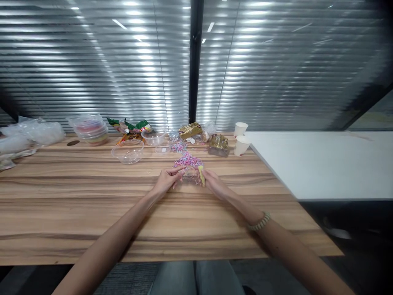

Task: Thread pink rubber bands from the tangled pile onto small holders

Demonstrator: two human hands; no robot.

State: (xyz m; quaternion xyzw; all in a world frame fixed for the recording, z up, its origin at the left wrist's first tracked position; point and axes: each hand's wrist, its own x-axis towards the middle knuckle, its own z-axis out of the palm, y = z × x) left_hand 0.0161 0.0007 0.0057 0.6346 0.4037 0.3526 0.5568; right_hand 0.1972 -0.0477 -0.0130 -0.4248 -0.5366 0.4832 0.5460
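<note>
A loose pile of small pink, purple and bluish ring-like pieces (pixel 188 159) lies just beyond my hands. Between them is a see-through plastic thing (pixel 190 177) with pinkish bits at its sides; whether it is a box or a bag I cannot tell. My left hand (pixel 167 179) is closed at its left side, fingertips pinched together near some pink bits, and what they grip is unclear. A short yellow stick-like piece (pixel 201 176) stands upright in the fingers of my right hand (pixel 212 182), at the right side of the clear plastic.
Behind the pile stand clear bowls (pixel 127 152), gold packets (pixel 190 130), a gold-wrapped pack in clear plastic (pixel 218 146) and paper cups (pixel 242 145). Farther left are stacked tubs (pixel 89 129), green snack bags (pixel 138 126) and plastic bags (pixel 33 133). A white table (pixel 307 164) adjoins on the right.
</note>
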